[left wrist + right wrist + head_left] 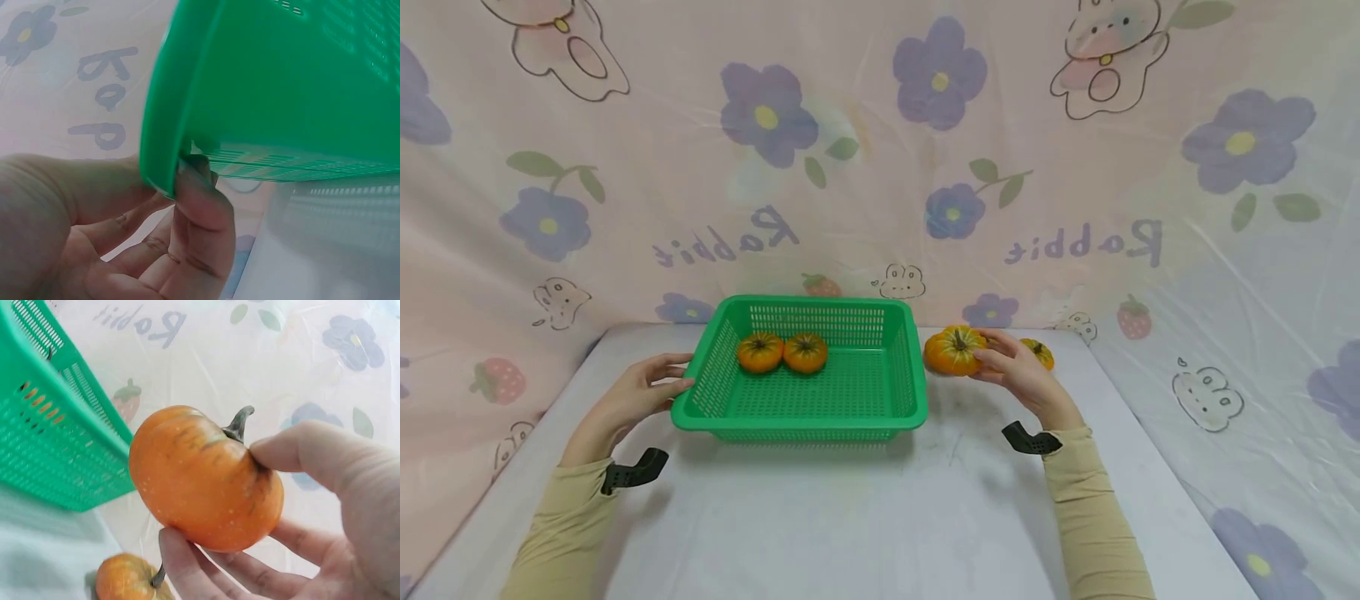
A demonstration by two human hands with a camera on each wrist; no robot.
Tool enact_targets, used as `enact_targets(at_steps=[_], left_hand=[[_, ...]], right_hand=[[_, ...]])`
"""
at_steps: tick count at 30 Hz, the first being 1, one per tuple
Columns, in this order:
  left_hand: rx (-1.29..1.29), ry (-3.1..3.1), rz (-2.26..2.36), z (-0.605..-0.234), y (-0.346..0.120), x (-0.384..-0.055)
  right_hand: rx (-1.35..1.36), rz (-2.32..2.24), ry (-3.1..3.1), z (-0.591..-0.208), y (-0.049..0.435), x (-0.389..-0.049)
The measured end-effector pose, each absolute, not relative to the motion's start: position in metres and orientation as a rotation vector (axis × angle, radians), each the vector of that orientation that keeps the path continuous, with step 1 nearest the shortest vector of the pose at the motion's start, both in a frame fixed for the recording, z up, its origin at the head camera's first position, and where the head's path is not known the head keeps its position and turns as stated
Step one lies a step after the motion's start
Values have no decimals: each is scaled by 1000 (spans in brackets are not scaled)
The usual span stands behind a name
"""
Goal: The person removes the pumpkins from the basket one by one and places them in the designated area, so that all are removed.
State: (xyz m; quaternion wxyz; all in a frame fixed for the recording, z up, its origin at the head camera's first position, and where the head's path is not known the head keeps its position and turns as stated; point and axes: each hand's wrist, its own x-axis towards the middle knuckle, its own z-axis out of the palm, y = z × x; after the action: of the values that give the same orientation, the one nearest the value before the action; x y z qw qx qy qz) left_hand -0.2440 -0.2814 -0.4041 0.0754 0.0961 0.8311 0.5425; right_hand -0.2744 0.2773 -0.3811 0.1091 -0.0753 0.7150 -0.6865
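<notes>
My left hand (643,392) grips the left rim of a green plastic basket (805,422); in the left wrist view its fingers (203,206) curl under the rim. Inside the basket, two small orange pumpkins (760,353) sit side by side towards the left. My right hand (1018,371) holds another orange pumpkin (200,481) just right of the basket, thumb near its dark stem and fingers beneath. Lower in the right wrist view lies a further small pumpkin (127,578). Beyond my right hand another pumpkin (1038,353) shows, partly hidden by that hand.
The white table (835,517) carries the basket near its back edge. Behind and at both sides hangs a pale curtain (865,167) printed with flowers and rabbits. A black wrist mount (636,472) sits at my left cuff, a similar one (1032,439) at my right.
</notes>
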Motion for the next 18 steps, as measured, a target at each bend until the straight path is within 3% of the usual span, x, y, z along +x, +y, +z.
enact_targets(at_steps=[18], left_hand=[[271, 2502, 1619, -404, -281, -244]], right_hand=[[-140, -1838, 2196, -427, 306, -265]])
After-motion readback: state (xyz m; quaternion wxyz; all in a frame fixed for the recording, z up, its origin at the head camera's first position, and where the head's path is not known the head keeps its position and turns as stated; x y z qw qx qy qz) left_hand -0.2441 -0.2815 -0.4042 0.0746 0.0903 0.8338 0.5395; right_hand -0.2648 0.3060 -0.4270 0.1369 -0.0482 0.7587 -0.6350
